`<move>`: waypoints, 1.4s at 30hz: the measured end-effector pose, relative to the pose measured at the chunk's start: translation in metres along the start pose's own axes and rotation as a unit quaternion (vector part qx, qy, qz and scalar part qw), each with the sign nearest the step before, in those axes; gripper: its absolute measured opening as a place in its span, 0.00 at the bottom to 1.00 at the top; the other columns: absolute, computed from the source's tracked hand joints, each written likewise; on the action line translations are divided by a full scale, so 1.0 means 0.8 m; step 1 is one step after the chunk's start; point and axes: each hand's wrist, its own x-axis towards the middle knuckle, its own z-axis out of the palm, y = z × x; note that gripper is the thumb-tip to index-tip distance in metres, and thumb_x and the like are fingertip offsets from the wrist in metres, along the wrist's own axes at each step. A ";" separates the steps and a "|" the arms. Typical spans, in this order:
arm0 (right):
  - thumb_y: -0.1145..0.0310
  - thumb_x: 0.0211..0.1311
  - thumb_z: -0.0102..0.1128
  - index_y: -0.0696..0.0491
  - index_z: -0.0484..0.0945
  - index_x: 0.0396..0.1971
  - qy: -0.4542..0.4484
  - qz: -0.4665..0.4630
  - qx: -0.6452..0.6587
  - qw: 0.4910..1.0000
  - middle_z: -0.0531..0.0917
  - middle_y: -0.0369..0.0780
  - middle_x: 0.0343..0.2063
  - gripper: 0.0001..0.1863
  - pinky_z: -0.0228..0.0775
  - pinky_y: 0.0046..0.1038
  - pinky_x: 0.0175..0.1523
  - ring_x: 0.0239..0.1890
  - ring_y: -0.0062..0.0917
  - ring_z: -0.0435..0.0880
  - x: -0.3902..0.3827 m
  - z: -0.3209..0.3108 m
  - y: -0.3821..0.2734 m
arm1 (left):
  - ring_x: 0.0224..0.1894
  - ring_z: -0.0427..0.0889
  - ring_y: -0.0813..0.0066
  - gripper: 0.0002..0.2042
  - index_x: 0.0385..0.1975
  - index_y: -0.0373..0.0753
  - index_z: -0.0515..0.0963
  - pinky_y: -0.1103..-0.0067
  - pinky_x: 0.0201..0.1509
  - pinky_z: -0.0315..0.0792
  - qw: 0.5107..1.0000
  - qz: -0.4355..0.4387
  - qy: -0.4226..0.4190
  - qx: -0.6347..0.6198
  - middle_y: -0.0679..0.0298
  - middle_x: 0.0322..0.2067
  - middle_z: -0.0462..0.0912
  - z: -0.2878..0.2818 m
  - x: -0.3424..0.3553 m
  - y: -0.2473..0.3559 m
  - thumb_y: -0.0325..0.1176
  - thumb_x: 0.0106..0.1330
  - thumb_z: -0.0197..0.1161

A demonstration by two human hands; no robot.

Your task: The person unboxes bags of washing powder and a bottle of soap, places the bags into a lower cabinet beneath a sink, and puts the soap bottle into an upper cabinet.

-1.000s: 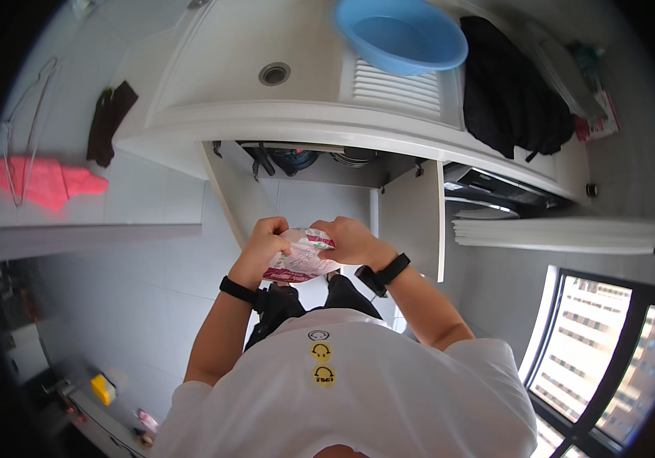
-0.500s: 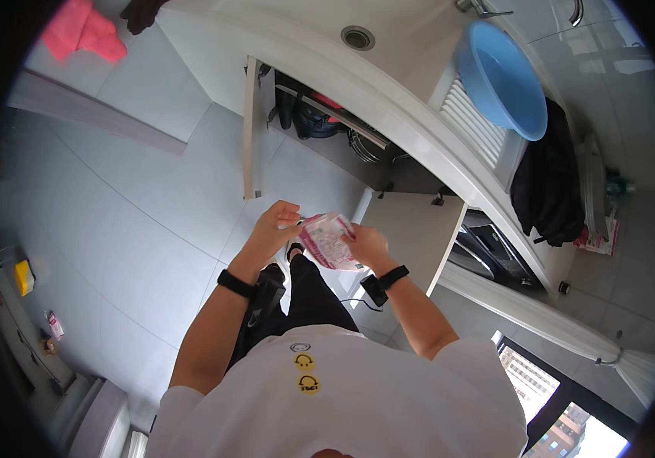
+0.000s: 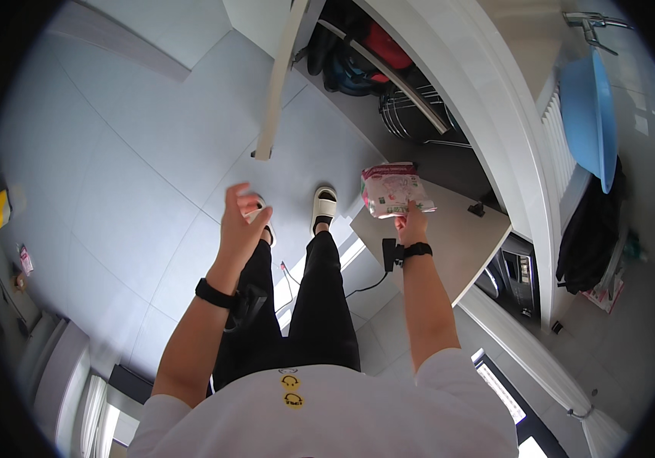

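Here on my head view, the right hand (image 3: 413, 223) has the pink-and-white packet (image 3: 393, 185) pinched by its near edge, thumb on top, held out in front of the open cabinet (image 3: 461, 169). The packet overlaps the inner edge of the swung-out right door (image 3: 438, 233), and I can't tell whether it touches it. Over on my left, the left hand (image 3: 240, 225) is empty, fingers loosely spread and thumb apart, up in the air and partly covering one slipper; the other slipper (image 3: 325, 206) shows plainly on the grey floor (image 3: 136, 206). Both wrists wear black bands, and a dark cable (image 3: 369, 287) runs from the right one. Inside the cabinet I see a red thing (image 3: 388, 46), a wire rack (image 3: 397, 114) and a metal bar (image 3: 411, 95) across the front. Up on the counter, the blue basin (image 3: 588, 114) sits tilted beside the ribbed washboard (image 3: 554, 126), with black cloth (image 3: 588, 233) bunched near it.
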 end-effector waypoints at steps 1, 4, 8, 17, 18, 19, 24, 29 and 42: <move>0.59 0.65 0.54 0.54 0.72 0.40 0.022 -0.012 -0.027 0.999 0.78 0.39 0.28 0.13 0.73 0.25 0.28 0.26 0.26 0.79 0.023 0.001 -0.013 | 0.44 0.77 0.69 0.23 0.50 0.36 0.68 0.75 0.47 0.71 1.000 -0.002 0.003 0.000 0.57 0.41 0.77 0.015 0.012 0.012 0.32 0.55 0.66; 0.58 0.67 0.51 0.53 0.73 0.32 0.045 -0.016 -0.030 0.998 0.74 0.37 0.21 0.13 0.64 0.21 0.22 0.19 0.22 0.71 0.063 0.011 -0.035 | 0.48 0.75 0.67 0.25 0.50 0.38 0.68 0.73 0.52 0.70 0.968 0.149 0.185 0.082 0.58 0.45 0.75 0.050 0.044 0.033 0.31 0.51 0.70; 0.60 0.68 0.51 0.53 0.72 0.34 -0.038 0.018 -0.011 0.999 0.76 0.38 0.20 0.11 0.66 0.20 0.20 0.16 0.23 0.73 0.121 -0.003 -0.053 | 0.46 0.75 0.64 0.21 0.44 0.36 0.72 0.72 0.51 0.69 0.906 0.282 0.285 0.135 0.59 0.43 0.76 0.087 0.067 0.024 0.29 0.49 0.70; 0.63 0.67 0.51 0.59 0.69 0.44 -0.117 -0.078 0.049 0.989 0.79 0.43 0.30 0.15 0.76 0.21 0.33 0.30 0.29 0.82 0.270 0.026 -0.099 | 0.38 0.77 0.77 0.14 0.42 0.32 0.72 0.82 0.43 0.74 0.864 0.314 0.389 0.062 0.61 0.38 0.77 0.121 0.108 -0.029 0.19 0.57 0.65; 0.63 0.67 0.51 0.59 0.69 0.44 -0.114 -0.079 0.046 0.989 0.79 0.43 0.30 0.15 0.76 0.21 0.33 0.30 0.29 0.82 0.284 0.026 -0.104 | 0.41 0.79 0.77 0.17 0.45 0.31 0.70 0.83 0.44 0.76 0.872 0.294 0.392 0.019 0.59 0.39 0.77 0.120 0.112 -0.037 0.19 0.57 0.65; 0.63 0.67 0.51 0.59 0.69 0.44 -0.120 -0.081 0.043 0.989 0.79 0.43 0.32 0.15 0.77 0.22 0.35 0.32 0.29 0.82 0.298 0.029 -0.115 | 0.43 0.80 0.72 0.18 0.48 0.32 0.68 0.81 0.48 0.76 0.864 0.301 0.404 0.005 0.56 0.39 0.78 0.125 0.114 -0.033 0.21 0.59 0.64; 0.65 0.67 0.51 0.59 0.71 0.44 -0.106 -0.128 0.003 0.986 0.80 0.42 0.36 0.13 0.77 0.22 0.37 0.34 0.28 0.81 0.338 0.033 -0.112 | 0.49 0.79 0.57 0.19 0.49 0.31 0.61 0.63 0.57 0.74 0.832 0.265 0.484 -0.057 0.46 0.42 0.78 0.121 0.120 -0.072 0.26 0.63 0.60; 0.67 0.64 0.56 0.57 0.73 0.45 -0.205 -0.160 0.075 0.963 0.80 0.41 0.39 0.13 0.78 0.23 0.39 0.35 0.26 0.82 0.418 0.024 -0.109 | 0.54 0.75 0.51 0.22 0.56 0.30 0.55 0.61 0.59 0.71 0.876 0.238 0.401 -0.125 0.45 0.52 0.72 0.108 0.133 -0.128 0.31 0.68 0.54; 0.71 0.61 0.57 0.61 0.76 0.46 -0.169 -0.157 0.103 0.967 0.82 0.42 0.45 0.15 0.74 0.25 0.51 0.45 0.28 0.82 0.554 0.070 -0.092 | 0.42 0.80 0.74 0.12 0.47 0.38 0.71 0.80 0.50 0.70 0.971 -0.021 0.148 -0.186 0.62 0.40 0.80 0.229 0.107 -0.237 0.31 0.65 0.55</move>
